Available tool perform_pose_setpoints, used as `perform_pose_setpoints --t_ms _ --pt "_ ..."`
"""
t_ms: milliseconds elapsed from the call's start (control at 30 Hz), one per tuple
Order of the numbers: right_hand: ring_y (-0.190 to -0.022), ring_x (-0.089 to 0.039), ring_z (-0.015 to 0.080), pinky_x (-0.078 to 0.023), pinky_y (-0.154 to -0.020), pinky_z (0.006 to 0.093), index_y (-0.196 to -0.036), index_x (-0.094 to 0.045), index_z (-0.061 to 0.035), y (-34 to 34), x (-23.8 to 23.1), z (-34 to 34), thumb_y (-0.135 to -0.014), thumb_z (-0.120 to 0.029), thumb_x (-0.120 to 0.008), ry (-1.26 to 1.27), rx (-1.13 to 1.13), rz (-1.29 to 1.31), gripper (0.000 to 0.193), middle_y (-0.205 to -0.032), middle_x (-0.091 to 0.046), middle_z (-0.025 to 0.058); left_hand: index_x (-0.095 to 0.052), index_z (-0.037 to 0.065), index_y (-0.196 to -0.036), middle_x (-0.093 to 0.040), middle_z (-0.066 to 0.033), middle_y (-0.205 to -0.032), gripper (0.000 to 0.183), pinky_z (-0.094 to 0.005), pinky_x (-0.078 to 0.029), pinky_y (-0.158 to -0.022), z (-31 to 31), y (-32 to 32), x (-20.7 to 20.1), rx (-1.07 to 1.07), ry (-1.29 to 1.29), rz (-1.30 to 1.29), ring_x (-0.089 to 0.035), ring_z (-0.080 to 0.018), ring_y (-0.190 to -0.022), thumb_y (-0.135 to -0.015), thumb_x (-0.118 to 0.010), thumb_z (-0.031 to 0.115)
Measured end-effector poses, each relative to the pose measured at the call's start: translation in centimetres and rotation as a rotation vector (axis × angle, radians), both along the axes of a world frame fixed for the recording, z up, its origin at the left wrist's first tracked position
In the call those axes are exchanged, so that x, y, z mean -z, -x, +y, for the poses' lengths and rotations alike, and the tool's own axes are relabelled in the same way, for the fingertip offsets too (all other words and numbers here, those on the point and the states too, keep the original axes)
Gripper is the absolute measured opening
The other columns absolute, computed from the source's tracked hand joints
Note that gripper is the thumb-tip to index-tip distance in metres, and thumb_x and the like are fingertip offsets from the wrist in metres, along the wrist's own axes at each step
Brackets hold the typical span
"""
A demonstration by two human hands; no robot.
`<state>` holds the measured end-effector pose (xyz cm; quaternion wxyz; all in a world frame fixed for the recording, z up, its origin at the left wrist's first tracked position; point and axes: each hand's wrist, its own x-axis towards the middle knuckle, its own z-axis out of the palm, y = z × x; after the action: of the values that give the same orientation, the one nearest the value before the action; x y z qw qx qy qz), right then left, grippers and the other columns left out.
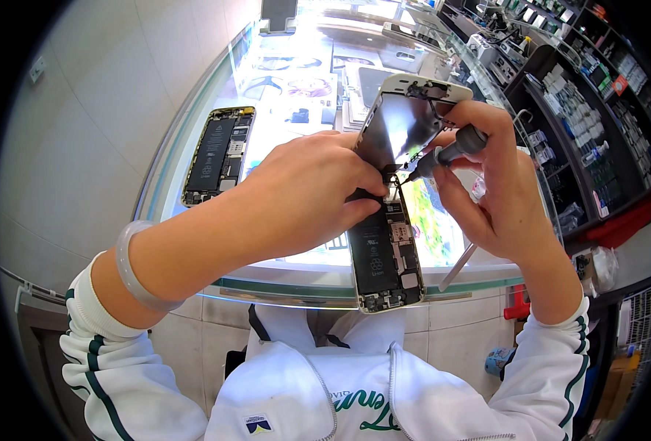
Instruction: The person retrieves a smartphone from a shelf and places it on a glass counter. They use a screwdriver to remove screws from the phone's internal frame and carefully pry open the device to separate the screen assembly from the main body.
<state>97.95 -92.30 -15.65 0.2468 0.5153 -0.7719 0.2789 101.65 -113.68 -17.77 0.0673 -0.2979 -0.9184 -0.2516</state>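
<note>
An opened phone body (375, 253) with a black battery reaches over the counter's near edge. Its white-framed screen assembly (399, 121) is raised at the far end, inner side showing. My left hand (307, 184) is closed on the phone near where the two parts meet, its thumb and finger pinched by the battery's top. In my right hand (498, 191) is a grey and black screwdriver (461, 145), its tip pointing at that joint; whether it touches is unclear. The right index finger lies along the screen's edge. Left of my hands, a second opened phone body (211, 154) lies on the counter.
The brightly lit glass counter (296, 269) has printed pictures beneath and boxes at its far side. A thin pale stick (458, 266) lies near the front edge. Dark shelves (560, 117) with small goods stand at right; a pale wall (98, 110) is at left.
</note>
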Motion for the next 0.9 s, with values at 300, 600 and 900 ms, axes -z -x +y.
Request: perform_pose_setpoints --t_ms 300,600,900 --pt "-0.058 -0.06 0.0223 -0.049 -0.052 0.0283 -0.114 -0.046 -0.0062 0.5 0.6 0.6 -0.079 -0.005 -0.07 -0.045 0.018 0.225 0.043 -0.083 -0.061 0.009 -0.072 0.007 -0.094 -0.065 -0.0098 -0.099 0.018 -0.0382 -0.048 -0.083 0.1 0.1 0.2 0.044 -0.031 0.026 -0.06 -0.0285 -0.093 -0.077 -0.069 0.012" --pt "-0.06 -0.062 0.0211 -0.049 -0.051 0.0274 -0.113 -0.049 -0.0053 0.2 0.1 0.3 -0.074 -0.01 -0.076 -0.012 0.026 0.018 0.048 -0.091 -0.062 0.0073 -0.072 0.008 -0.096 -0.066 -0.0104 -0.102 0.02 -0.0377 -0.048 -0.085 0.1 -0.1 0.0 0.0 -0.008 -0.01 -0.06 -0.0281 -0.093 -0.077 -0.071 0.011" --pt "-0.052 -0.057 0.0189 -0.047 -0.048 0.0274 -0.113 -0.049 -0.0036 1.0 0.8 0.5 -0.072 -0.019 -0.08 0.015 -0.029 0.147 0.054 -0.087 -0.061 0.0064 -0.072 0.007 -0.096 -0.066 -0.0101 -0.1 0.02 -0.0379 -0.048 -0.084 0.1 -0.2 -0.1 0.007 -0.021 -0.012 -0.06 -0.0284 -0.093 -0.076 -0.071 0.01"
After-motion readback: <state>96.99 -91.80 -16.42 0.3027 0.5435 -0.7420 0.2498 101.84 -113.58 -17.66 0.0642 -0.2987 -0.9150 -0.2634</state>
